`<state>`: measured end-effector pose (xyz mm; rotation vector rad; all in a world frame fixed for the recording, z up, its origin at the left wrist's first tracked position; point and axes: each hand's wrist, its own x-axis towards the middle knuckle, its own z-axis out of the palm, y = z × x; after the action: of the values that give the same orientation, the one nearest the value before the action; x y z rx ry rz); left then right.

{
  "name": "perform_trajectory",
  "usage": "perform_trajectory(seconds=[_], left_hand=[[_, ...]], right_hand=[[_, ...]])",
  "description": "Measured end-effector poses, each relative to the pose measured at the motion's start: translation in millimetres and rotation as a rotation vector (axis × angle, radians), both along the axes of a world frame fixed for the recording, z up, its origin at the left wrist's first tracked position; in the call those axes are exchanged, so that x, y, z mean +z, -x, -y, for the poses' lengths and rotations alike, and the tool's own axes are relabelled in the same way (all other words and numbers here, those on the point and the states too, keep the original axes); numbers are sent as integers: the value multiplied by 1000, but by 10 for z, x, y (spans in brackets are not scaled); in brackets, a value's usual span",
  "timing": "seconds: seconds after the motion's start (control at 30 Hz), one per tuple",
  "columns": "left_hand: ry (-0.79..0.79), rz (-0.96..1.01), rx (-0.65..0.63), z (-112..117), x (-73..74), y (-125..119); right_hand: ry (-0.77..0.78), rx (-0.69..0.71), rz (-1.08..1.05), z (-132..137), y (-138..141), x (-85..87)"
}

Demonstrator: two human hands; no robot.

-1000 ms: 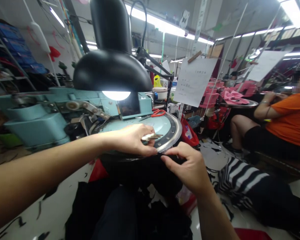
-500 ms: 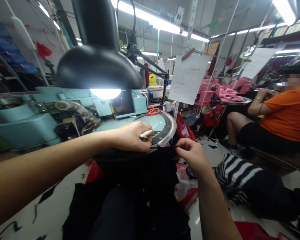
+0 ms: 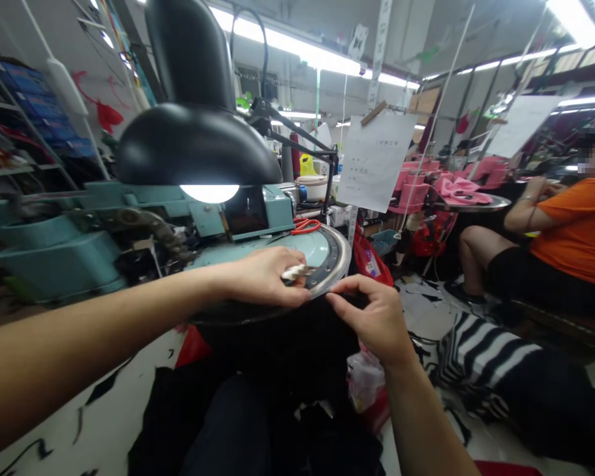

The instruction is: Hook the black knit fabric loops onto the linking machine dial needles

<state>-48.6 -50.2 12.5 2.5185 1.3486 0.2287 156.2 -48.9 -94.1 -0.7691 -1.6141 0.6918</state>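
My left hand [image 3: 270,276] is closed around a small white-handled tool [image 3: 293,272] whose metal tip points right; its exact kind is hard to make out. This hand rests at the front rim of a round turquoise machine bed [image 3: 307,246] with a metal ring [image 3: 341,254] around its edge. Against the same rim, my right hand [image 3: 374,314] pinches the edge of a black fabric [image 3: 287,344] between thumb and forefinger. The fabric hangs from the rim down towards my lap, and its folds are hard to tell apart in the dark.
A black lamp [image 3: 198,149] hangs low over the machine. Red-handled scissors [image 3: 306,226] lie on the bed behind my left hand. Striped cloth [image 3: 496,350] is piled at the right. A person in an orange shirt [image 3: 575,218] sits beyond it. Paper sheets [image 3: 375,158] hang behind.
My right hand has moved left along the rim, closer to my left hand, still pinching the fabric's edge. My left hand has shifted slightly right with the white-handled tool.
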Motion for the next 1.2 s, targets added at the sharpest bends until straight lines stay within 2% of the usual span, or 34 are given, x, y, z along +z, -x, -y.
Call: perform_trajectory(seconds=[0.33, 0.5, 0.63, 0.77, 0.9, 1.03, 1.2], left_hand=[[33, -19, 42, 33, 51, -83], [7, -3, 112, 5, 21, -136], [6, 9, 84, -20, -8, -158], [-12, 1, 122, -27, -11, -174], [4, 10, 85, -32, -6, -184], [0, 3, 112, -40, -13, -183], [-32, -9, 43, -55, -29, -160]], right_hand=[[89, 32, 6, -59, -32, 5], [34, 55, -6, -108, -66, -3], [21, 93, 7, -130, -87, -9], [-12, 88, 14, -136, -88, -14], [43, 92, 5, -155, -84, -21], [13, 98, -3, -148, -85, -29], [-5, 115, -43, -112, -87, -54]])
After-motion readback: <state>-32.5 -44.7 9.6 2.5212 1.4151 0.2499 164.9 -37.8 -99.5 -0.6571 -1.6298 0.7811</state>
